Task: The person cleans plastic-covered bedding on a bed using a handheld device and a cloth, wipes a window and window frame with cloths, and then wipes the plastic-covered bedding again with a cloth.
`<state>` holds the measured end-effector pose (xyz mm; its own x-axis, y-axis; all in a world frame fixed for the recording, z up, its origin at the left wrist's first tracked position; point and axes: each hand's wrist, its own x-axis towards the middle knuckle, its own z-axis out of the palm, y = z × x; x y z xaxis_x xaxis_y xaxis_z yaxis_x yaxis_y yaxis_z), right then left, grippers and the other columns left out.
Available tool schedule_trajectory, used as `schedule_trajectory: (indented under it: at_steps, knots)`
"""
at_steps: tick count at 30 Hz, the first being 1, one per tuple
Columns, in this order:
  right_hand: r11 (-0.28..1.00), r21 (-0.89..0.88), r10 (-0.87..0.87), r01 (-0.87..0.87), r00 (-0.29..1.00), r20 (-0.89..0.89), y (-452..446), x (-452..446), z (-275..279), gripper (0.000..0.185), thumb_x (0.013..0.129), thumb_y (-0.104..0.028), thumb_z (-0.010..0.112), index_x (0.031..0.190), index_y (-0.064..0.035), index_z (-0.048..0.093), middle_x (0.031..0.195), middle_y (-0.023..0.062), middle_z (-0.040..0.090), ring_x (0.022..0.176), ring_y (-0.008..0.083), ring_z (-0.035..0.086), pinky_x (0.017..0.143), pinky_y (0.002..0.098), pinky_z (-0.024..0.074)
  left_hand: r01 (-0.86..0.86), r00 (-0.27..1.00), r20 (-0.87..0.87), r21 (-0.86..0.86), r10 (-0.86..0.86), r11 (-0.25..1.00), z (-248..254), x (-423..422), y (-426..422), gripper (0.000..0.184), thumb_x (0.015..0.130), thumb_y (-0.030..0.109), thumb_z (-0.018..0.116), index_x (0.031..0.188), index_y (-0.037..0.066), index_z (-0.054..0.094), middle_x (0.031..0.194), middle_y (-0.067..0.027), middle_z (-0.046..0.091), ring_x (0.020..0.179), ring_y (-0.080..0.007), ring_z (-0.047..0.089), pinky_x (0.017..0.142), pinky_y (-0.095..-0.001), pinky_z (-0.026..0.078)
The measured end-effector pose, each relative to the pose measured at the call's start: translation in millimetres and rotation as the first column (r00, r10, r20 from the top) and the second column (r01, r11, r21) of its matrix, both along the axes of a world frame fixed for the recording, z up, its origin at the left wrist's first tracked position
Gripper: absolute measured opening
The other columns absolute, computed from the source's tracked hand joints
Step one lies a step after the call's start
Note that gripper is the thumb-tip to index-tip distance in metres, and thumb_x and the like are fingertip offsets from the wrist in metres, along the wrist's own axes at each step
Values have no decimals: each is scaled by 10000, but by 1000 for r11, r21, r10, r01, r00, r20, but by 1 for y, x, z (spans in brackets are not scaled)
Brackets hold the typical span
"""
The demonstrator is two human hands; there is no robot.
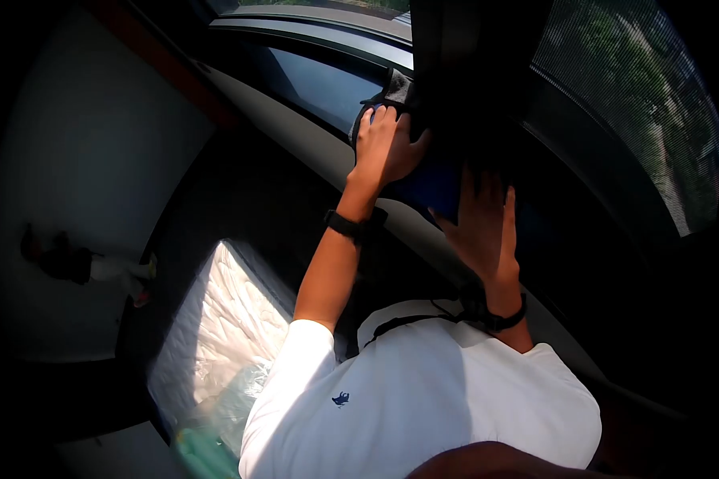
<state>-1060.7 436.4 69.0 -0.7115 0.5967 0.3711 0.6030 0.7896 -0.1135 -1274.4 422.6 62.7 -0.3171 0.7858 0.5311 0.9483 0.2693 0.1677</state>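
Note:
My left hand point(383, 144) lies on a dark blue and grey cloth point(397, 86) at the window ledge, its fingertips over the cloth and its thumb held out to the side. A grey fold of the cloth sticks up just beyond the fingers. To the right and nearer to me, my right hand point(487, 227) is spread out with fingers apart, against a blue piece of fabric point(431, 188). Deep shadow hides where the blue fabric ends and whether both pieces are one.
A window pane point(315, 84) with a pale sill runs along the far side. A mesh-like screen point(631, 104) covers the right window. A plastic-wrapped, quilted white item point(224, 319) lies at lower left. Further left, a person point(88, 263) stands by a pale wall point(96, 144).

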Motion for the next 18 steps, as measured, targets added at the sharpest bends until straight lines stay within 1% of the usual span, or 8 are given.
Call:
schedule_trajectory:
  at_steps: [4, 6, 7, 9, 13, 14, 16, 18]
  knots:
    - [998, -55, 19, -23, 997, -69, -4, -18, -9, 921, 794, -457, 757, 1474, 17, 355, 1382, 257, 457, 1332, 392, 424, 1126, 520, 302, -28, 999, -29, -91, 25, 996, -4, -21, -4, 560, 926, 504, 529, 1023, -26, 681, 1103, -247, 637, 1141, -381, 567, 1112, -515, 313]
    - [996, -83, 35, -42, 996, -82, -2, -20, -13, 959, 824, -511, 713, 1502, 21, 294, 1432, 266, 417, 1361, 392, 401, 1146, 523, 279, -49, 999, 2, -159, 50, 986, -3, -20, -5, 582, 938, 515, 497, 1041, -28, 678, 1129, -251, 632, 1200, -382, 533, 1125, -518, 302]
    - [996, -87, 23, -30, 997, -75, -2, -21, -17, 959, 824, -511, 713, 1502, 21, 294, 1432, 266, 417, 1361, 392, 401, 1146, 523, 279, -52, 999, 8, -155, 54, 987, -7, -22, -5, 583, 934, 513, 500, 1045, -30, 679, 1131, -250, 632, 1199, -381, 534, 1131, -517, 297]
    - [998, -54, 27, -40, 974, -226, 0, -27, -23, 964, 840, -536, 687, 1490, 53, 287, 1466, 292, 379, 1366, 417, 383, 1141, 552, 271, -49, 999, 13, -140, 51, 989, -7, -29, -2, 584, 931, 512, 503, 1048, -32, 679, 1133, -248, 632, 1197, -381, 535, 1136, -517, 293]
    - [991, -133, -5, -26, 974, -228, -2, -37, -19, 1009, 852, -555, 665, 1517, 56, 215, 1502, 303, 333, 1386, 419, 359, 1150, 551, 254, -49, 997, 48, -198, 60, 979, 3, -34, -5, 594, 915, 514, 509, 1048, -38, 684, 1144, -259, 627, 1204, -381, 532, 1148, -513, 282]
    - [994, -104, -4, -19, 975, -222, -4, -39, -21, 993, 849, -560, 666, 1500, 61, 247, 1485, 300, 351, 1372, 421, 373, 1148, 549, 260, -53, 996, 57, -226, 68, 973, 5, -34, -5, 602, 910, 519, 509, 1051, -40, 685, 1151, -265, 624, 1208, -382, 530, 1150, -512, 280]
    - [998, -63, -12, -3, 972, -233, -4, -44, -23, 978, 847, -566, 666, 1483, 67, 278, 1468, 297, 370, 1357, 422, 387, 1147, 547, 265, -44, 999, 23, -153, 48, 987, -2, -40, -3, 615, 904, 522, 511, 1049, -50, 687, 1156, -278, 623, 1206, -390, 531, 1150, -510, 280]
    - [998, -58, -33, 25, 990, -135, -10, -43, -25, 925, 819, -553, 707, 1423, 61, 370, 1398, 267, 433, 1302, 406, 434, 1139, 536, 290, -55, 998, 20, -155, 59, 986, -3, -41, -5, 628, 901, 527, 514, 1044, -59, 688, 1149, -286, 626, 1199, -401, 534, 1148, -508, 282]
